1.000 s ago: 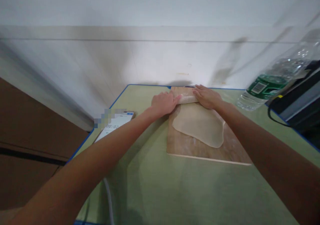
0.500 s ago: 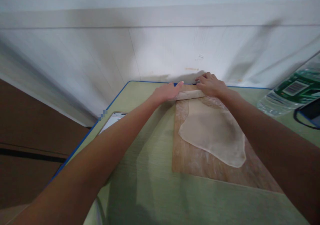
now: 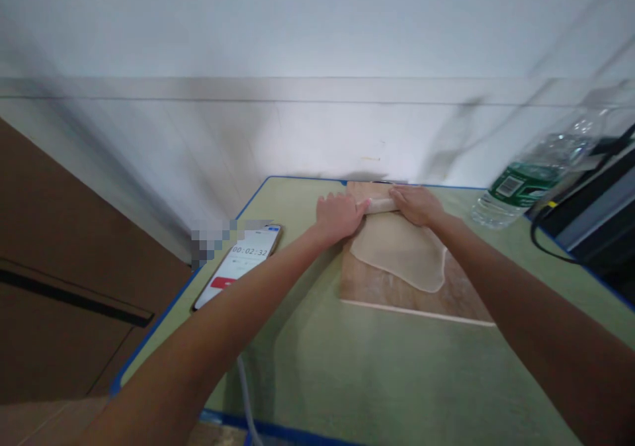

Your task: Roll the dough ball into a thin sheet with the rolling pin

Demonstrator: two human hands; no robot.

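A pale, flour-dusted rolling pin [image 3: 381, 206] lies crosswise at the far end of a wooden board [image 3: 417, 305]. My left hand [image 3: 340, 216] closes over its left end, fingers bent and thumb along the pin. On the other end is my right hand [image 3: 415, 204], its fingers curled over the wood and partly hidden. Beneath and in front of the pin spreads a thin, uneven sheet of dough [image 3: 401, 251], with its pointed side toward me. My right forearm passes close to the dough's right edge.
Left of the board, a phone [image 3: 251, 251] showing a timer lies on the green table [image 3: 317, 360]. A clear plastic bottle [image 3: 526, 184] with a green label stands at the right, near a black cable [image 3: 538, 244]. A white wall [image 3: 317, 135] borders the table's far edge.
The view has tilted up and pulled back, showing more of the phone and bottle. My left fingers, stretched out before, are now bent over the pin; my right fingers have curled down too.
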